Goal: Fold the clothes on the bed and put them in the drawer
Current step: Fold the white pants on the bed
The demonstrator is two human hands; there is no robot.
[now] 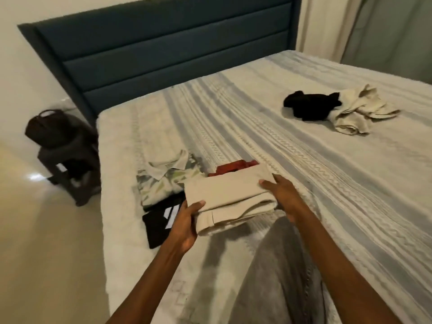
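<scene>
Beige folded garment (230,197) is held at lower centre of frame, over the near-left part of the bed (304,160). It is gripped at its lower left corner by the left hand (185,222), thumb on top, fingers underneath. Right hand (280,195) is laid on its right edge, thumb on top of the cloth, fingers curled around the side. Red garment (233,168) is seen just behind the beige one, mostly hidden by it. Patterned collared shirt (163,178), folded, is placed left of it; black folded garment with white stripes (161,220) lies just below that, beside the left hand. At upper right of frame, a crumpled black garment (309,107) and a crumpled cream garment (357,111) are left unfolded, touching each other, well apart from the folded group. Dark blue headboard (163,47) is seen at top. Dark bag on a stool (60,146) stands at left, beside the bed.
</scene>
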